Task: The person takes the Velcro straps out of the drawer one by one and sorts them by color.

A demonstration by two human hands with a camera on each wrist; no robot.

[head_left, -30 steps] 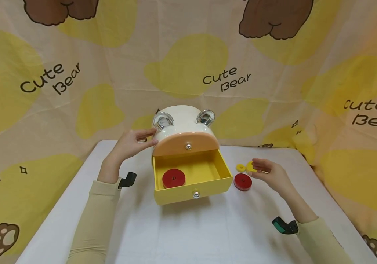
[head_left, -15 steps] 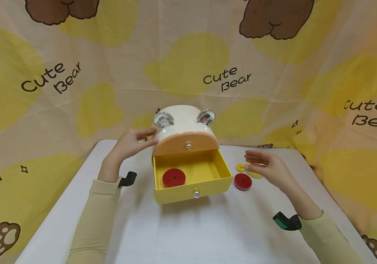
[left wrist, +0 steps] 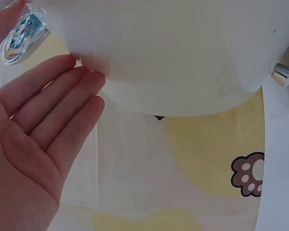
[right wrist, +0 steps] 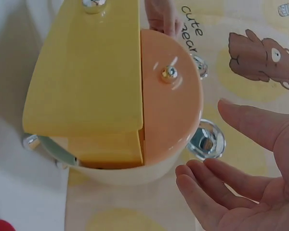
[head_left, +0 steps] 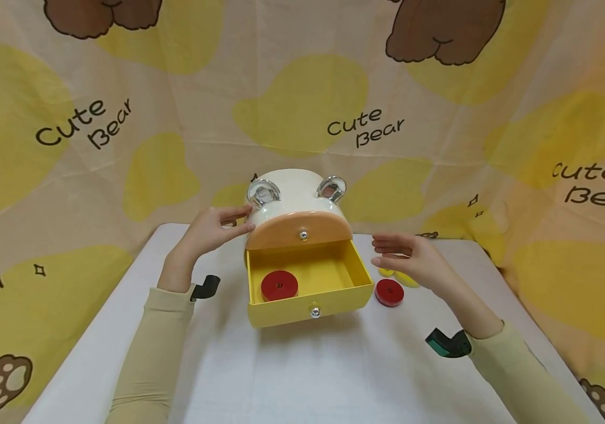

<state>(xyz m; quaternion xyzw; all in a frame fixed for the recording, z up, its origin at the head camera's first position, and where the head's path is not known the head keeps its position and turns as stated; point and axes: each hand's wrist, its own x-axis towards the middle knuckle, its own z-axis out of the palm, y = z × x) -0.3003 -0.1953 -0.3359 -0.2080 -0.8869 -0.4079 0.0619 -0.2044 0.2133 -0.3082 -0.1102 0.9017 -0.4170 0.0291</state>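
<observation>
A small cabinet (head_left: 294, 188) with a cream shell and silver ears stands on the table. Its yellow lower drawer (head_left: 334, 268) is pulled out, with a red disc (head_left: 279, 285) lying in its left part. The peach upper drawer (head_left: 302, 227) is in. My left hand (head_left: 209, 231) has its straight fingertips against the cabinet's left side; in the left wrist view the fingers (left wrist: 62, 103) lie at the cream shell. Beyond the drawer's right edge, my right hand (head_left: 413, 256) hovers with nothing between thumb and fingers. The right wrist view shows those fingers (right wrist: 221, 187) relaxed.
Below the right hand, a second red disc (head_left: 389, 292) lies on the white table (head_left: 302, 377). A yellow disc (head_left: 406, 279) and a small yellow ring (head_left: 386, 272) are partly hidden behind that hand. A printed cloth (head_left: 281, 106) hangs behind the table.
My right hand has moved left and a little up, from above the yellow disc toward the drawer's right side. The left hand, cabinet and discs have stayed put.
</observation>
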